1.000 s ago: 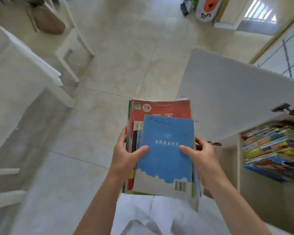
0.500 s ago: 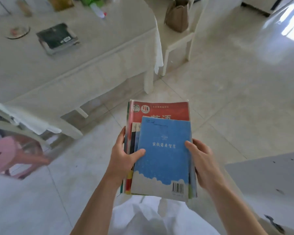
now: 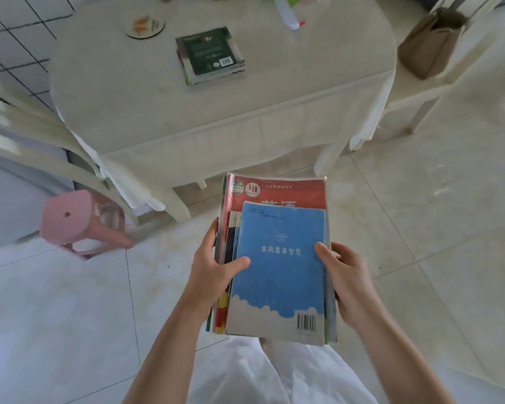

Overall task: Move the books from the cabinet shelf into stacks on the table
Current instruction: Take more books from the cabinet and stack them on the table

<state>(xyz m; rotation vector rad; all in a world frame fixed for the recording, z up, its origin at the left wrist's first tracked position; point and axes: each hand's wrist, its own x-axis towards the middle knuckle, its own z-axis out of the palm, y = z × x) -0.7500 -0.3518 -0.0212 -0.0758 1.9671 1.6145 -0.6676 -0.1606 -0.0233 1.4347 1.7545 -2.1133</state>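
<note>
Books sit in a stack held w/ both hands at waist height, above the floor and short of the table. Blue book on top, barcode at the near corner; larger red book under it, more below. Left hand grips the stack's left edge, thumb lying across the blue cover, fingers curled underneath. Right hand grips the right edge, thumb on the cover, fingers wrapped under.

Table is oval, covered w/ a cream tablecloth that hangs over the near edge. On it: a second stack of books w/ a dark green cover on top, mid-table; a round coaster to its left; a white bottle near the far edge, blurred. Floor is pale glossy tile. Pink plastic stool stands left of the table; white chair above it, blurred. Brown paper bag sits on another white chair at right. Tiled wall at upper left. White garment shows at bottom centre.
</note>
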